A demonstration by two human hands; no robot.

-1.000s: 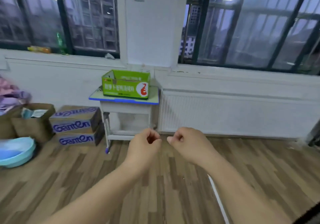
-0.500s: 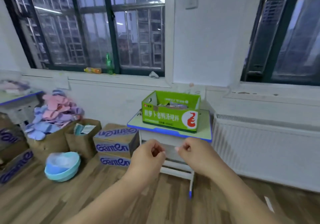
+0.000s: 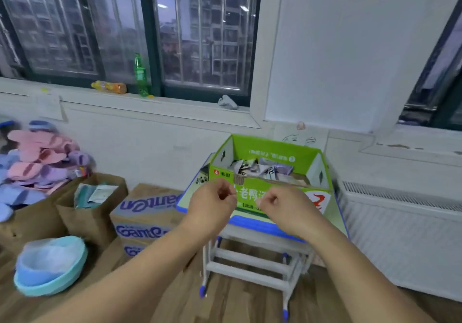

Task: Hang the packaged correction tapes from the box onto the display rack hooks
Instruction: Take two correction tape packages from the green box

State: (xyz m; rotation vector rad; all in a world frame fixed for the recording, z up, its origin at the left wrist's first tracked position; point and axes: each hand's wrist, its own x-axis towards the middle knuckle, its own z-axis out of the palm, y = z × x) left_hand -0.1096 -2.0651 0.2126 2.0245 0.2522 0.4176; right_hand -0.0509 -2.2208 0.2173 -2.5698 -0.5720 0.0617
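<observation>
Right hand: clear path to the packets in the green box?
Probably yes. The right hand hovers in front of the green box, whose top is open; nothing lies over the packets. It must only rise over the front wall.

I had one view only, the wide-angle head camera, which faced forward and down along both forearms toward the green box (image 3: 270, 151) on the desk (image 3: 250, 223), with the window (image 3: 200, 35) wall behind. It stood near: the left hand (image 3: 212, 205) and right hand (image 3: 287, 207) sat mid-frame before the box, and I looked down into its open top.
</observation>
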